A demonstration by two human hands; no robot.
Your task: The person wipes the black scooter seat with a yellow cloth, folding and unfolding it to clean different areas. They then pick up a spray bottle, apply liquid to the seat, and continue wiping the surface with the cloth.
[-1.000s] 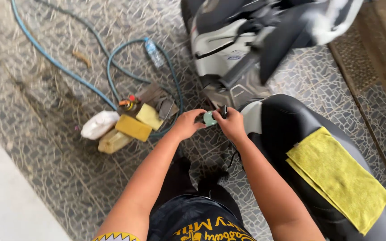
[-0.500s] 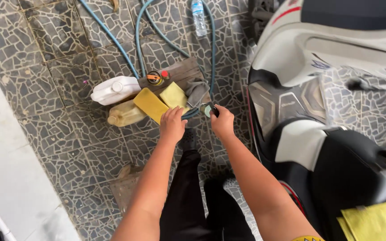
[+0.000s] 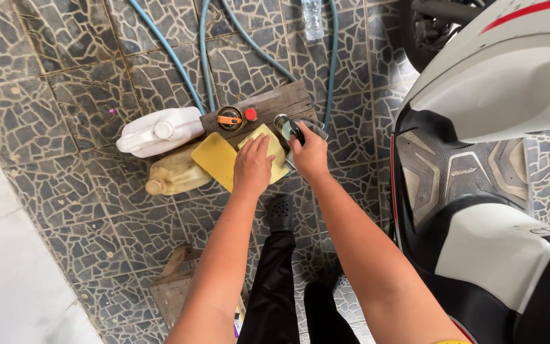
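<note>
Your left hand (image 3: 253,162) lies flat, fingers together, on a yellow sponge (image 3: 268,150) that rests against the near edge of the wooden board (image 3: 275,105). Your right hand (image 3: 309,153) is just beside it, fingers curled around a small round tin (image 3: 286,125) at the board's right end; a bit of grey cloth (image 3: 316,127) shows under that hand, though I cannot tell whether you grip it too. Judging by this, you are at the supplies, not at the scooter (image 3: 498,127), which stands well to the right of the board with nothing on its panels that shows work under way.

A second yellow sponge (image 3: 214,159) lies touching the first, on the board's left near side. On the board itself sit an open tin with an orange piece in it (image 3: 230,118) and a red cap (image 3: 250,114) just beside it. Left of the board a white jug (image 3: 160,130) lies on its side, capped, contents hidden. A yellowish jug (image 3: 176,175) lies just nearer you, also on its side; what it holds I cannot tell. Beyond the board, blue hoses (image 3: 205,57) run over the tiled floor (image 3: 52,76), and a clear bottle (image 3: 313,19) lies near them.
</note>
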